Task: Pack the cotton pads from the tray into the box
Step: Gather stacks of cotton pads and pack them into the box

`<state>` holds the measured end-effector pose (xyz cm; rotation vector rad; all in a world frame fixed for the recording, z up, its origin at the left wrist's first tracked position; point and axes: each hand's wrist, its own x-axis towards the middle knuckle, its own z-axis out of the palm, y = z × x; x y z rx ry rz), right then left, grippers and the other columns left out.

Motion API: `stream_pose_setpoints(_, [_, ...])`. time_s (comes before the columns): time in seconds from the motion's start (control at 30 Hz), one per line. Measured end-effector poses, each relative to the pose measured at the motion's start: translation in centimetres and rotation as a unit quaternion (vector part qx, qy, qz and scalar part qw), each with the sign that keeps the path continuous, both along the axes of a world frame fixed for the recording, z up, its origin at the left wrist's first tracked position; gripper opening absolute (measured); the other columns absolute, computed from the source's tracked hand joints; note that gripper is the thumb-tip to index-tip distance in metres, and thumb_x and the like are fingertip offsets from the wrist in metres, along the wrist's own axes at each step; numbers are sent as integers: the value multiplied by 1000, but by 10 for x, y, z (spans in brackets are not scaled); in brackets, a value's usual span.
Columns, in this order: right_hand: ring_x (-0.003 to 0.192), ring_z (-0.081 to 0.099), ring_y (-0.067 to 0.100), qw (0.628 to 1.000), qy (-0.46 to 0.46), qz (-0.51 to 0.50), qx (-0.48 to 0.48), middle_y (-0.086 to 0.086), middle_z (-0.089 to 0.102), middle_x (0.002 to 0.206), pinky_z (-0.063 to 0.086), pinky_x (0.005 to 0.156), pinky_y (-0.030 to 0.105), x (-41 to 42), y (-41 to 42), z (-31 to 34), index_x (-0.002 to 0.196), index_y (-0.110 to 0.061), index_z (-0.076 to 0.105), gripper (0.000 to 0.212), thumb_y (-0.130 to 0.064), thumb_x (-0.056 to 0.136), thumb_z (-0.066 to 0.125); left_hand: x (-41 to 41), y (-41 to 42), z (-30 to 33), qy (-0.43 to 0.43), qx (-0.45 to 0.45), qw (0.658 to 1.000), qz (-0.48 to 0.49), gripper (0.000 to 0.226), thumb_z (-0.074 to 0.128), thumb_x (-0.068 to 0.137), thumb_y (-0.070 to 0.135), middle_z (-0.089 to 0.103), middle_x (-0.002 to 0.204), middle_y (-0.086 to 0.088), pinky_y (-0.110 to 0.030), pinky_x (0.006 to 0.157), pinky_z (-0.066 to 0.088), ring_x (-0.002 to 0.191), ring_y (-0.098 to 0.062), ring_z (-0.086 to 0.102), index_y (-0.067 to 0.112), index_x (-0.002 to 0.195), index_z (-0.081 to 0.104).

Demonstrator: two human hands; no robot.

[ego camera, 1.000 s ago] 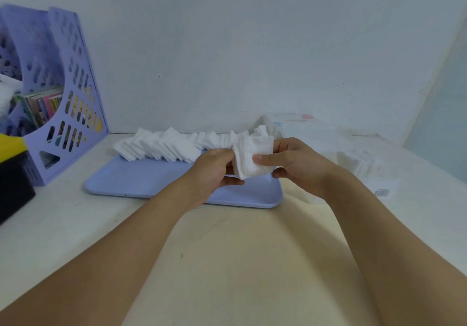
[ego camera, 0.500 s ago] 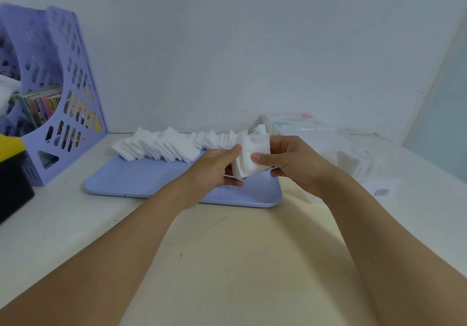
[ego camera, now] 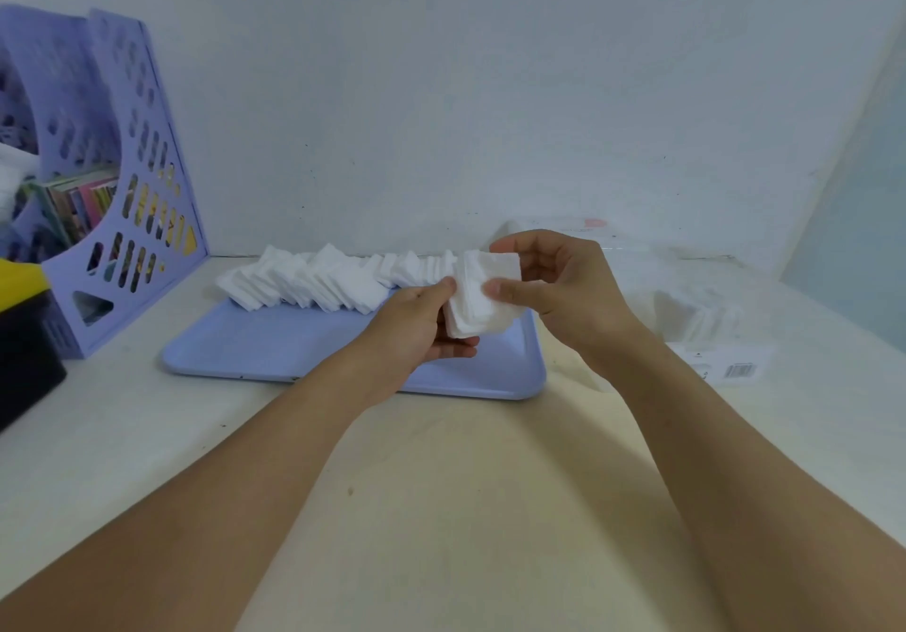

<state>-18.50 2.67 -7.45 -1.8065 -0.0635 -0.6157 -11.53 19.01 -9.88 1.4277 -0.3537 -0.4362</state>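
Gripping a small stack of cotton pads (ego camera: 483,295) from both sides, the left hand (ego camera: 416,325) and the right hand (ego camera: 559,283) are held just above the right end of the tray (ego camera: 274,347). The stack is pinched between thumb and fingers of each hand and is kept clear of the tray floor. A long row of loose pads (ego camera: 314,278) is seen leaning along the tray's far edge. The clear box (ego camera: 696,308) is set on the table (ego camera: 465,509) to the right of the tray, with some pads already lying inside it. A purple file holder (ego camera: 122,180) with books is stood at the far left against the wall, and a black and yellow object (ego camera: 22,327) is placed beside it.
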Motion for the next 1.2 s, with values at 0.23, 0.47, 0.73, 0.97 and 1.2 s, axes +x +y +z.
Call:
stream_pose_setpoints(0.23, [105,70,36,985,22,97,142,21,71,115,60,88,41,-5,-1,7,117,5,66,32,0,87,71,-1,0,2,-7,-2,1000,23,29,42,107,29,68,97,-16,-30,64,62,77,-23,68,9,101,63])
stream_pose_setpoints(0.47, [94,73,37,995,65,45,56,24,74,101,62,80,44,1,5,-3,106,8,68,26,0,83,78,-2,1,2,-65,30,997,6,29,42,107,22,70,97,-13,-28,66,60,75,-16,69,11,102,68])
stream_pose_setpoints(0.73, [73,73,30,998,56,5,-21,20,74,84,59,73,43,-1,8,0,107,-5,70,36,3,75,84,-8,0,3,-70,30,997,7,35,34,109,30,70,100,-11,-33,69,62,79,-19,68,17,108,66])
stream_pose_setpoints(0.97, [113,57,9,999,19,-30,-26,-4,58,128,49,88,20,4,33,-5,132,-27,56,44,-16,91,69,-21,-10,3,-20,-49,998,-34,36,38,108,35,66,95,-10,-30,52,52,58,-20,60,7,121,56])
stream_pose_setpoints(1.2, [128,57,17,992,108,44,38,6,64,130,45,107,34,3,48,-5,159,-34,12,64,-49,104,42,-30,-17,7,-36,-89,993,-65,28,53,81,28,52,84,-9,-38,76,39,82,-23,45,8,100,58])
